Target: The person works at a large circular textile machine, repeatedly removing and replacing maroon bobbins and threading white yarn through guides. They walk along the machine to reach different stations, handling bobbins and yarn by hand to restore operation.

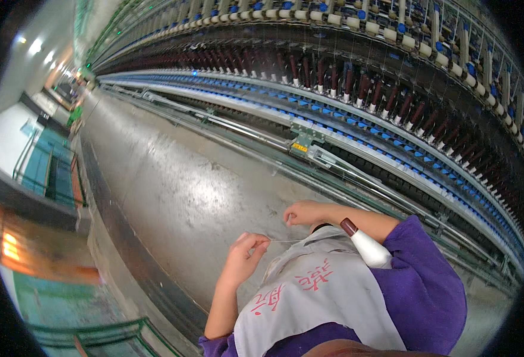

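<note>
My left hand (245,254) is closed, thumb and fingertips pinched on a thin white yarn (283,241). From there the yarn stretches to the right across the front of my grey apron (309,291). A little farther out and to the right, my right hand (303,213) has its fingers curled together; whatever they may hold is hidden. Between my right arm and my body leans a bobbin (369,249) wound with white yarn, its brown tip (349,226) pointing up and to the left. The yarn seems to lead toward that bobbin.
A long spinning machine (309,77) runs along my right, with rows of dark bobbins (333,77) and a blue-and-grey rail. Metal bars (357,169) edge its foot. Grey floor (173,172) forms the aisle. Green railings (89,333) stand at the left.
</note>
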Demonstrator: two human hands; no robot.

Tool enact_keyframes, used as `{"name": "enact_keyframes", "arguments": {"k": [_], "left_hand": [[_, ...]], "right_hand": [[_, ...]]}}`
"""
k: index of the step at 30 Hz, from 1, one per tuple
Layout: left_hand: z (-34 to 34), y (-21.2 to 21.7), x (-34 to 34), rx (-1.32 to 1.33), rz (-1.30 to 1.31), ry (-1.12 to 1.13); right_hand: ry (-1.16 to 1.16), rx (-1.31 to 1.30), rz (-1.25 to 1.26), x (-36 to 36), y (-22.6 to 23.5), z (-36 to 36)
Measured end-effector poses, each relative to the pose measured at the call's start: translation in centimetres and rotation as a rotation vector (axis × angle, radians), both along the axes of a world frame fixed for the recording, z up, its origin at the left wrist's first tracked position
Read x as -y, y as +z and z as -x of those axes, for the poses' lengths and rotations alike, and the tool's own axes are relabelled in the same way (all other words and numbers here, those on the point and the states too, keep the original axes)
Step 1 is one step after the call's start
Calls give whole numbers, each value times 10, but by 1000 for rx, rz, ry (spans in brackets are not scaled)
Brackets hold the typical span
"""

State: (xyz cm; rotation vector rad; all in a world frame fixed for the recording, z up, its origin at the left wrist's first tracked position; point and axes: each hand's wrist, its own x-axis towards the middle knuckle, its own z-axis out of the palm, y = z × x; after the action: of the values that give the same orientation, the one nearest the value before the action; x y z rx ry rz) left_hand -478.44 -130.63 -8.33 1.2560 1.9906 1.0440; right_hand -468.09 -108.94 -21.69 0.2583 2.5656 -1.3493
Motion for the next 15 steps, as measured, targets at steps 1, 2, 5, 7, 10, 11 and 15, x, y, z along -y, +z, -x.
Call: {"name": "enact_keyframes", "arguments": {"k": [1,2,5,7,10,11,15], "left_hand": [[18,-2,-21,-23,9,-47],[34,-6,-42,-57,-21,-97],[78,-21,-98,-81,-34,-121],[108,-31,-136,-57,-35,-110],[148,-40,-190,35,-55,-101],[161,-42,-208,76,-63,-109],[205,-47,-264,81,-20,-115]], "right_hand": [[-54,-3,5,-19,-3,12],[-106,-24,-7,-40,-7,22],[-243,-103,-58,-111,-24,62],[-419,-140,-66,-164,-34,93],[-686,-235,-69,-252,-34,132],[-742,-298,-45,-281,-29,144],[-979,-384,-54,-374,1,173]]}}
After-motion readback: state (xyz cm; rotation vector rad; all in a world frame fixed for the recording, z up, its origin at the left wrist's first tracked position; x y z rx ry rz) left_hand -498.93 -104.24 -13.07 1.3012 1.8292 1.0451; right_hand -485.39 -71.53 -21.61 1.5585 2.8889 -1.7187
